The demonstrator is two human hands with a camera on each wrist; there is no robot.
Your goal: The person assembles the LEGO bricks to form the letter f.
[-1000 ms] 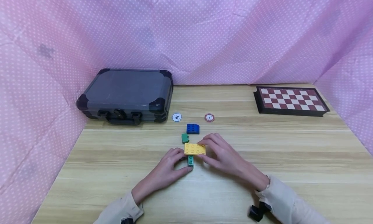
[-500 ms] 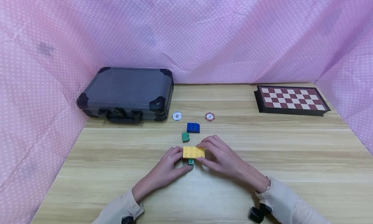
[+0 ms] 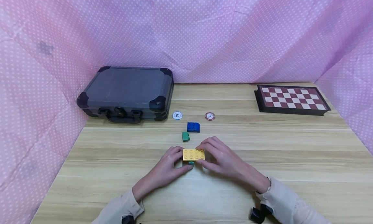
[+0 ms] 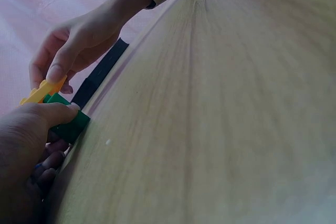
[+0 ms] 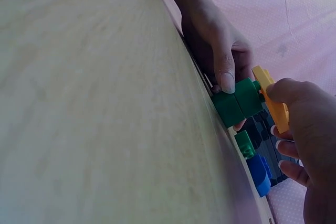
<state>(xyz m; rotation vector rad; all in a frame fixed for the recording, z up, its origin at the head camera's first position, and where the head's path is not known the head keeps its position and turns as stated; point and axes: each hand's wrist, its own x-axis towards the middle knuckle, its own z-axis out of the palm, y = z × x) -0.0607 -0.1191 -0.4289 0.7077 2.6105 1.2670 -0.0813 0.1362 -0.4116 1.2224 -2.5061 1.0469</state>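
Note:
Near the middle of the table, my left hand [image 3: 164, 168] pinches a stack of green toy bricks [image 5: 237, 103] standing on the tabletop. My right hand [image 3: 222, 157] holds a flat yellow brick [image 3: 193, 155] by its right end, thumb at the near side and fingers at the far side. The yellow brick lies across the top of the green stack and hides most of it in the head view. Green studs show just under the yellow brick in the right wrist view; whether they are locked together I cannot tell. A loose green brick [image 3: 185, 136] lies beyond the hands.
Behind the loose green brick is a blue brick [image 3: 193, 127]. Farther back lie a white-and-blue poker chip [image 3: 177, 115] and a red one [image 3: 209, 116]. A grey case [image 3: 128, 91] stands back left, a checkered game board [image 3: 292, 99] back right. Pink dotted cloth [image 3: 209, 39] encloses the table.
The yellow brick has moved toward the person and slightly left with my right hand, covering more of the green stack. My left hand keeps its grip in nearly the same place.

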